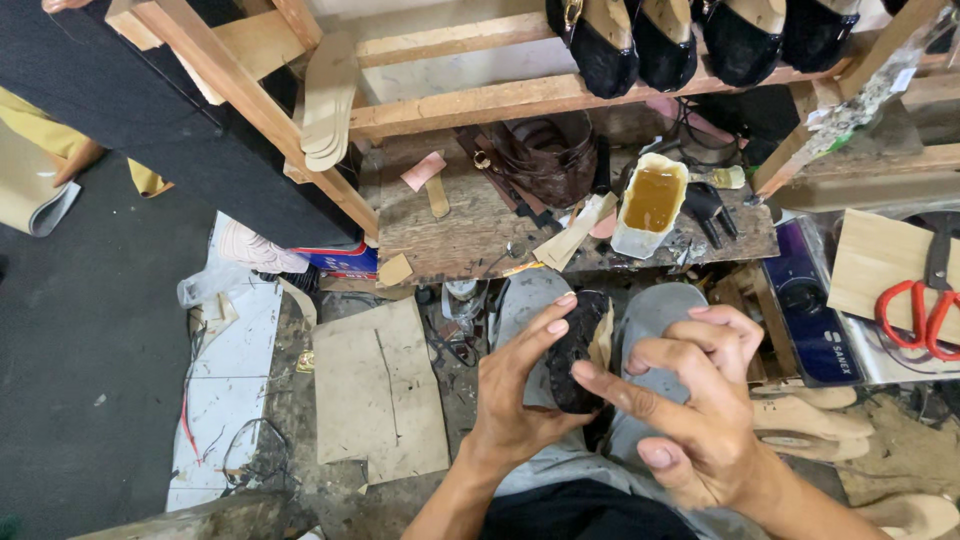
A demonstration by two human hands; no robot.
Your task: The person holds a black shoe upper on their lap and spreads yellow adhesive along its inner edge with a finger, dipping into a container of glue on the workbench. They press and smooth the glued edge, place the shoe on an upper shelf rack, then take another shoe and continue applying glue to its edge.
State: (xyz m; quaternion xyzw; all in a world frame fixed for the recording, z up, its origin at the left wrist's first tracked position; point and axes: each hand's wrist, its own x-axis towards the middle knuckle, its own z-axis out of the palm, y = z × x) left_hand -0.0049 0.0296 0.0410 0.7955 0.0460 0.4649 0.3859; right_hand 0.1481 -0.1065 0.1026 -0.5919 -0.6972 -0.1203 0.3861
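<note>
- Both hands sit closest to the lens, raised above the person's grey-trousered knees, with a black shoe upper between them.
- Left hand wraps the black shoe upper from the side and below, thumb and fingers clenched round it; this grip seems meant to keep the piece steady and turned up toward the eyes.
- Right hand grasps nothing: its forefinger stretches across to touch the dark surface of the upper, the other fingers curled loosely, as though pressing or smoothing a spot.
- A pale lining edge shows at the upper's right side, just beside the fingers.
- Beyond the knees stands a low wooden surface, worn and stained, placed within easy reach.
- On it rests a cut plastic container of amber glue, open at the top, with a brush near it.
- Brown leather straps lie heaped at the back of the surface, and pale insole strips near its front edge.
- Above, a wooden rack carries finished black shoes, kept off the messy floor.
- Red-handled scissors lie at the right on a board.
- Cardboard sheets cover the floor at the left.
</note>
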